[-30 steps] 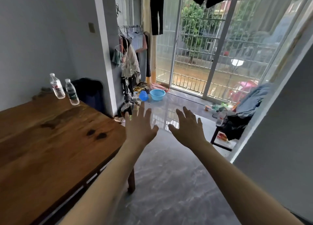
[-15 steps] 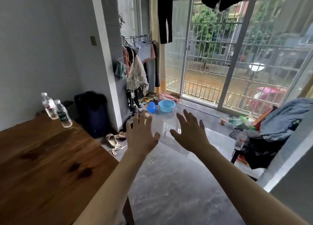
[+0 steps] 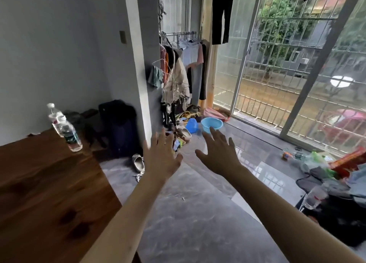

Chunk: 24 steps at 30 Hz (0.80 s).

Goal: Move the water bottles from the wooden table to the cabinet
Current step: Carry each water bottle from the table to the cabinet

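Bottles (image 3: 64, 127) on the far corner of the wooden table (image 3: 45, 193): two, clear plastic, standing close together, the nearer one overlapping the farther so that their outlines partly merge. Labels too blurred to read. Table cut off by the left and lower edges, only its far end and right side in view. No cabinet anywhere in view.

Left hand (image 3: 161, 157) and right hand (image 3: 218, 154) both stretched forward over the grey tiled floor (image 3: 188, 213), fingers straight and spread, backs up, holding nothing, well apart from the bottles and to their right. Forearms cut off at the bottom edge.

Beyond the hands: one blue basin (image 3: 212, 124) on the floor, a blue object just beside it hard to identify, shoes scattered near a rack of hanging clothes (image 3: 178, 74). One dark bag (image 3: 120, 128) against the wall behind the table, details lost in shadow. Heap of cloth and packaging at the right edge, cut off; one more clear bottle (image 3: 315, 196) leaning there, blurred. Barred sliding door (image 3: 287, 64) behind, dark garments hanging above with tops out of frame.
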{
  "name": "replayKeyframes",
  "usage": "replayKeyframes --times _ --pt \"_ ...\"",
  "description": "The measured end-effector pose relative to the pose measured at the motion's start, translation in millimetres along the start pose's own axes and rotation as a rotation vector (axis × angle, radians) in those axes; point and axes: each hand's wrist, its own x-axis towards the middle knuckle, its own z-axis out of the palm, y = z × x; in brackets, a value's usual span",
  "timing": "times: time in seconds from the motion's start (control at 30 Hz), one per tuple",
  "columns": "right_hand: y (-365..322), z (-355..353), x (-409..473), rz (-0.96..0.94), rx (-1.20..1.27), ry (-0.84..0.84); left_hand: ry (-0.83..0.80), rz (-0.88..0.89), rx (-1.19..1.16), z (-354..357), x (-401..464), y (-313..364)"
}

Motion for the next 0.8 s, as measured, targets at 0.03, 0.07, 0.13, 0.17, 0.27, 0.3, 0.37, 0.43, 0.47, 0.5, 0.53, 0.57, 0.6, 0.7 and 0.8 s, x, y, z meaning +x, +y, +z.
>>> replayKeyframes --times 0.03,0.07,0.13,0.17,0.27,0.3,0.37,0.43,0.47,0.5,0.53,0.57,0.6,0.7,0.8 --pt "1 3 18 -0.015 -0.005 0.001 0.011 -0.01 0.005 3 15 -3" --pt "2 4 36 -0.029 -0.011 0.004 0.023 -0.021 0.007 6 31 -7" --pt "2 7 74 -0.058 -0.022 0.01 0.035 -0.049 0.015 12 64 -14" --pt "2 8 92 -0.072 -0.025 0.008 0.039 -0.062 0.019 14 81 -17" --pt "1 13 144 -0.116 -0.035 0.018 0.056 -0.088 0.016 17 131 -24" --pt "0 15 160 -0.124 -0.036 0.029 0.064 -0.094 0.016 18 147 -26" --pt "-1 21 188 -0.124 -0.023 0.027 0.074 -0.108 0.018 21 176 -30" --pt "-2 29 210 -0.136 -0.015 -0.006 0.062 -0.124 0.013 26 198 -34" --pt "-2 34 220 -0.146 -0.008 -0.02 0.057 -0.13 0.008 29 206 -36" --pt "-2 38 230 -0.155 0.007 -0.029 0.053 -0.136 0.007 32 213 -38" --pt "-3 42 241 -0.16 0.025 -0.037 0.046 -0.145 0.013 35 220 -41" --pt "-5 45 252 -0.166 0.041 -0.046 0.037 -0.158 0.021 38 228 -45" --pt "-7 49 262 -0.177 0.051 -0.054 0.028 -0.175 0.028 41 236 -50" --pt "-14 65 291 -0.224 0.073 -0.074 0.017 -0.227 0.039 51 258 -61" --pt "-14 79 327 -0.271 0.088 -0.105 0.014 -0.274 0.058 59 282 -67"
